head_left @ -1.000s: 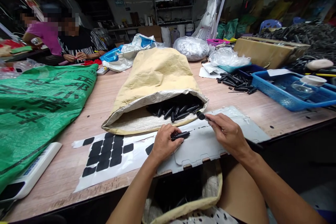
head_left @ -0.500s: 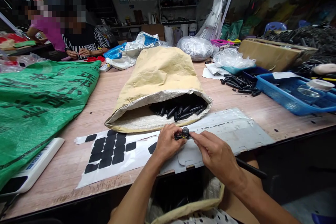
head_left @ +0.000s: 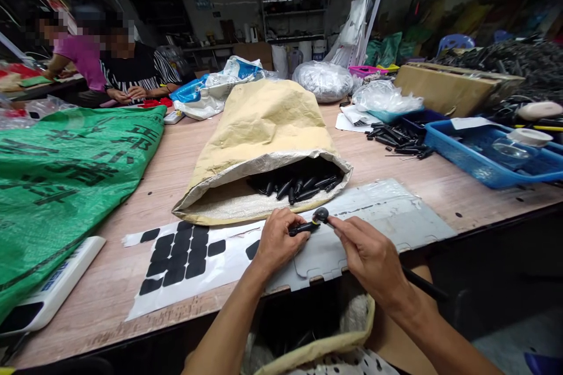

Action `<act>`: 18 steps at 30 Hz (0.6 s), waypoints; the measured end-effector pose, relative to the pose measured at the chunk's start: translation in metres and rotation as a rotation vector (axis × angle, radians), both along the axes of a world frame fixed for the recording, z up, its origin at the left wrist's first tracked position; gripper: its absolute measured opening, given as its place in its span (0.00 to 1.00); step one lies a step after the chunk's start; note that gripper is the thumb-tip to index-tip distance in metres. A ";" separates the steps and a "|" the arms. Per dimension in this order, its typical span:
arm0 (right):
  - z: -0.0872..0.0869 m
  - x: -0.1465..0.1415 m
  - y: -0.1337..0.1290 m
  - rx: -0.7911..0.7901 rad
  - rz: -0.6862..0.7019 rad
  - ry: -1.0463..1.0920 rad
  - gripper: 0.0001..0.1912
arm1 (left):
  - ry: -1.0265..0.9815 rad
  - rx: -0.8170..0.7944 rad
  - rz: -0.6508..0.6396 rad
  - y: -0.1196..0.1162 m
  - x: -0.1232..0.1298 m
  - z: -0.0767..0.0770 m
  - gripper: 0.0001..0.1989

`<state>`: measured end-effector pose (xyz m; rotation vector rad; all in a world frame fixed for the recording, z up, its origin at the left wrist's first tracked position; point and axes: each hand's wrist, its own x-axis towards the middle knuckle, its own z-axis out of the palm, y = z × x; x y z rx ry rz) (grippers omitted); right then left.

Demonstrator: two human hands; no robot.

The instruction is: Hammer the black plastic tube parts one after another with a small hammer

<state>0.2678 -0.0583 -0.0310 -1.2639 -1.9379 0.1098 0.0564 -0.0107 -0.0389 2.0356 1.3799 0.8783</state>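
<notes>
My left hand (head_left: 281, 237) is closed on a black cylindrical piece (head_left: 303, 228), which points right and has a yellow band near its tip. Pinched in the fingers of my right hand (head_left: 365, 246) is a tool with a round dark head (head_left: 321, 215), held against or just beside that tip. Both hands are over the grey board (head_left: 387, 217) at the table's front edge. Behind them lies a tan sack (head_left: 268, 123), its mouth open toward me, with several black pieces (head_left: 303, 184) inside. A white sheet with black rounded squares (head_left: 176, 261) lies left of my left hand.
A green sack (head_left: 79, 158) and a white device (head_left: 65, 281) are at the left. To the right stand a blue tray (head_left: 484, 170), a pile of black pieces (head_left: 396, 137) and a cardboard box (head_left: 444, 91). An open sack (head_left: 325, 348) sits below the edge. Two people work at back left.
The tool's round head has moved a little right and up from the piece in my left hand, so more of the piece's tip shows. The view has shifted slightly.
</notes>
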 end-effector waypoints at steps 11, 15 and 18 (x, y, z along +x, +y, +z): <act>-0.014 0.058 0.043 0.036 -0.246 -0.216 0.15 | -0.004 -0.034 -0.033 0.003 -0.005 -0.003 0.05; -0.029 0.066 0.052 0.045 -0.248 -0.301 0.14 | 0.021 -0.043 -0.063 0.004 -0.006 -0.001 0.13; -0.033 0.067 0.052 0.048 -0.257 -0.309 0.14 | 0.053 -0.040 -0.057 0.003 -0.005 0.001 0.18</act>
